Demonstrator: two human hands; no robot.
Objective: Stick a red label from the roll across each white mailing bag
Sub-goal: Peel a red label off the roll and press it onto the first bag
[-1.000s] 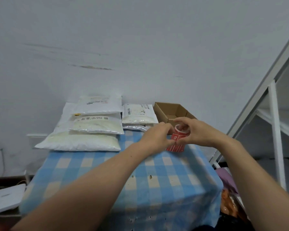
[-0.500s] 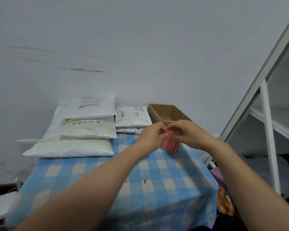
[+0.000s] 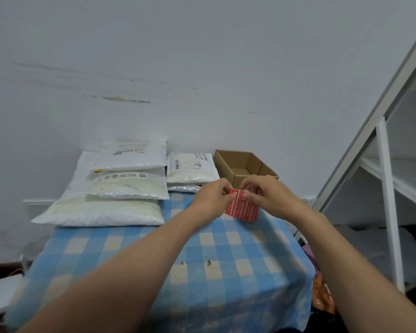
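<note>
- Head view: left hand (image 3: 211, 200) and right hand (image 3: 267, 198) are together above the far right part of the surface (image 3: 202, 260), which is covered in blue check cloth.
- Both hands pinch the top edge of a red label (image 3: 241, 209), left on the left corner, right on the right corner. The label hangs down between them, clear of the cloth.
- There is a small pale bit at the right fingertips. It could be the backing or the roll, cannot tell; the roll is otherwise hidden.
- White mailing bags (image 3: 120, 188) are stacked at the far left, with a smaller pile (image 3: 190, 171) just beside an open cardboard box (image 3: 238, 162). No red is visible on any bag, so I judge the sticking has not started.
- Risk: the label hangs loose, and if the hands close in it may fold and stick to itself or to the fingers.
- Risk: an uneven pull at the two corners could tear it or leave it half on the backing.
- Risk: the bags are stacked, puffy and glossy, so pressing on the top one could shift the pile and the label would land crooked or wrinkled.
- Risk: the label is near the cloth, and a dip could tack it there.
</note>
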